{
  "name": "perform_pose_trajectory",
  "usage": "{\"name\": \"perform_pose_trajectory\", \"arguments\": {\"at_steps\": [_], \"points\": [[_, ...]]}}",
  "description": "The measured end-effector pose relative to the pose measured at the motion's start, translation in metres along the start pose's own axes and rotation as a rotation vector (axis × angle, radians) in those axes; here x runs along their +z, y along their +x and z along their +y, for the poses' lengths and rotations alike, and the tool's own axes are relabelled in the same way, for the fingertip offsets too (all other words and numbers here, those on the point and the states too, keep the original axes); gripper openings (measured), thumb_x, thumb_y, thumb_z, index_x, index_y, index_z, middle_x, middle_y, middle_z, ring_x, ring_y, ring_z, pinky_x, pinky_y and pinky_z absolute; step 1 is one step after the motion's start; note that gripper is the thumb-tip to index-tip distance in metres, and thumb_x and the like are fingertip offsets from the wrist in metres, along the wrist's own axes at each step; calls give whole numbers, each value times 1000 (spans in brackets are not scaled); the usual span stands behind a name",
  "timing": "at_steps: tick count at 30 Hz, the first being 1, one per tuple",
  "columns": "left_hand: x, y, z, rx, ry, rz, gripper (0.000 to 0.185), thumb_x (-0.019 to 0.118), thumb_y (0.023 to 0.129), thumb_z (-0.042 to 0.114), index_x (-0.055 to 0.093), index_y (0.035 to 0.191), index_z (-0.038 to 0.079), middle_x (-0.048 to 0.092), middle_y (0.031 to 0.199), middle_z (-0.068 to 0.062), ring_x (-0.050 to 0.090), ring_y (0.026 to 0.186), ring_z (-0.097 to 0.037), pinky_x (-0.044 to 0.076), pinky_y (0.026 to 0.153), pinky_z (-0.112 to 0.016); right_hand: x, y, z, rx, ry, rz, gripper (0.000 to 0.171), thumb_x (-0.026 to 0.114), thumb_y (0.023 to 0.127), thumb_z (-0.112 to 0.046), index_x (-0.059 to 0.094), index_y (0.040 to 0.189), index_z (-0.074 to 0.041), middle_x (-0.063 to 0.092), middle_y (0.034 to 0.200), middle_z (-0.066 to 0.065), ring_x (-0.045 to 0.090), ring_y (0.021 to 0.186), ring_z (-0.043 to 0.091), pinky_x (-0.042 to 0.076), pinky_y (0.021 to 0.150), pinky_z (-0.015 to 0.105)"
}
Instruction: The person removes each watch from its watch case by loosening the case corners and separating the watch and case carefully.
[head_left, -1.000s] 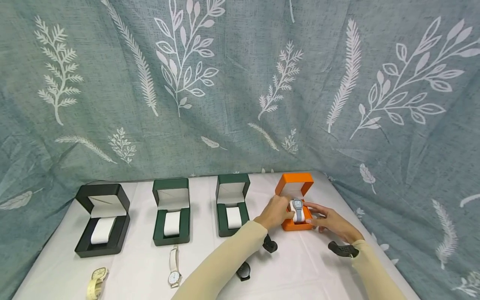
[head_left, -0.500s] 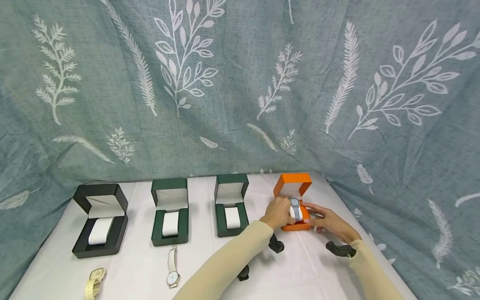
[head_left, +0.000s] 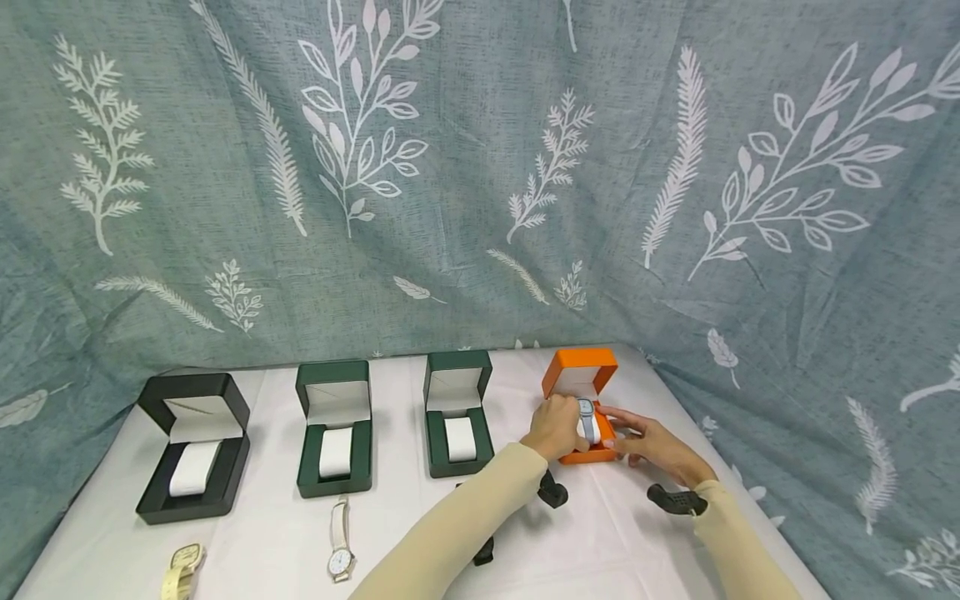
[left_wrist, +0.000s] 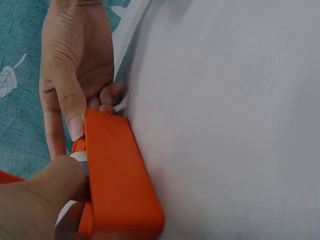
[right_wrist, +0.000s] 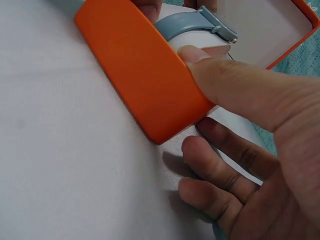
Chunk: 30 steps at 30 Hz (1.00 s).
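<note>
The right hand (head_left: 654, 443) has its thumb laid on the white cushion that carries the blue-grey watch (head_left: 587, 418), while its other fingers (right_wrist: 225, 167) lie loosely curled on the cloth beside the orange box (head_left: 585, 417); the left hand (head_left: 553, 427) curls its fingers against the cushion from the other side, thumb near the strap. The watch sits wrapped on that cushion inside the open box, close to the far right corner of the table (head_left: 262, 542). Pressed unevenly, the cushion could seat crooked or spring back up, and a hard push might slide the light box toward the right edge or tip its raised lid. Further left along the far edge stand two green boxes (head_left: 333, 429) and a black box (head_left: 193, 446), each open with a bare cushion; a white-strapped watch (head_left: 339, 537) and a cream watch (head_left: 180, 571) lie near the front edge. A teal leaf-print curtain (head_left: 480, 167) hangs behind.
</note>
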<state>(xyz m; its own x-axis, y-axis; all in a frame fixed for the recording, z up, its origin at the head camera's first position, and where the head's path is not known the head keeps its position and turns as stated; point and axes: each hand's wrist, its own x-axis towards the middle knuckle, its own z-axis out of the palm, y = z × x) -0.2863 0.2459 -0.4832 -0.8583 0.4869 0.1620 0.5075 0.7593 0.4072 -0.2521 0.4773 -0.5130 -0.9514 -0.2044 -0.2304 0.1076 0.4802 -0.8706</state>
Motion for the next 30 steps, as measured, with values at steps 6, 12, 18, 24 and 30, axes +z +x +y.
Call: {"name": "perform_pose_trajectory", "arguments": {"at_steps": [6, 12, 18, 24, 30], "points": [[3, -3, -3, 71, 47, 22, 45, 89, 80, 41, 73, 105, 7, 62, 84, -1, 66, 76, -14, 54, 66, -24, -1, 2, 1, -8, 9, -9, 71, 74, 97, -26, 41, 160, -24, 37, 158, 23, 57, 87, 26, 51, 72, 35], [9, -4, -9, 136, 6, 73, 45, 88, 81, 36, 71, 108, 4, 60, 87, -2, 61, 79, -13, 53, 72, -22, 1, 1, 0, 5, 22, -1, 72, 76, 96, -26, 42, 159, -24, 38, 158, 23, 57, 86, 27, 51, 71, 35], [10, -4, -14, 175, -20, 134, 48, 88, 79, 31, 67, 111, 2, 57, 88, -3, 58, 77, -11, 51, 70, -19, 1, 1, 0, 6, 20, -4, 71, 75, 97, -26, 42, 160, -24, 38, 158, 23, 58, 87, 27, 50, 71, 34], [6, -3, -15, 180, -36, 174, 57, 90, 77, 33, 63, 116, 1, 57, 91, -3, 58, 76, -10, 50, 70, -17, 0, 1, 0, -5, 20, -2, 71, 75, 97, -26, 41, 159, -23, 40, 156, 23, 58, 84, 25, 52, 71, 34], [4, -5, -15, 171, -65, 152, 63, 91, 75, 35, 63, 122, 3, 59, 96, -1, 58, 82, -9, 49, 75, -15, 2, -2, -2, -6, 29, 32, 69, 77, 95, -28, 46, 157, -24, 47, 148, 20, 60, 78, 26, 54, 68, 36]]}}
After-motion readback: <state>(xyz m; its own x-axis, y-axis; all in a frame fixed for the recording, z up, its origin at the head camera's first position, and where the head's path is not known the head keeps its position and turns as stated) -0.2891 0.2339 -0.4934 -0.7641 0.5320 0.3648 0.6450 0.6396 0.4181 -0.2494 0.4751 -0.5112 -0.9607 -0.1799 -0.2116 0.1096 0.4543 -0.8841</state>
